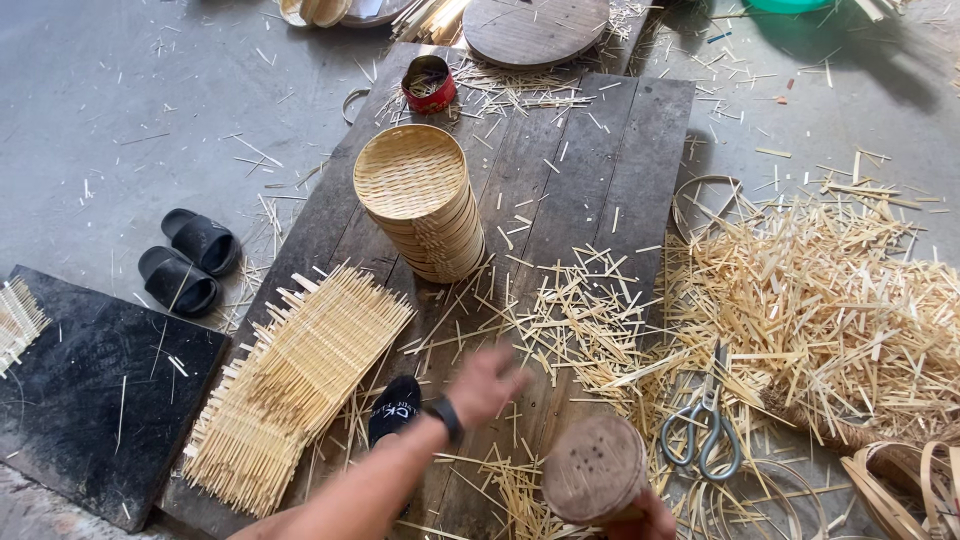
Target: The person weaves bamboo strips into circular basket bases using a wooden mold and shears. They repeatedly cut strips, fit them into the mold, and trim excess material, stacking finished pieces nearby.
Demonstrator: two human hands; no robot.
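Observation:
My left hand (485,385), blurred, hovers with spread fingers and nothing in it over the dark wooden plank board (600,150), among scattered bamboo slivers; a black watch (445,416) is on its wrist. At the bottom edge my right hand (645,520) grips a round wooden block (597,468) with small holes in its top face. A stack of round woven bamboo trays (420,200) stands farther up the board. To the left of my left arm lies a pile of flat woven bamboo mats (300,380) with untrimmed ends.
Grey-handled scissors (705,428) lie right of the block, beside a big heap of bamboo offcuts (830,310). A red tin (428,85) and a round wooden disc (535,30) sit at the far end. Black sandals (190,262), a black slab (90,390) and bamboo hoops (900,490) lie around.

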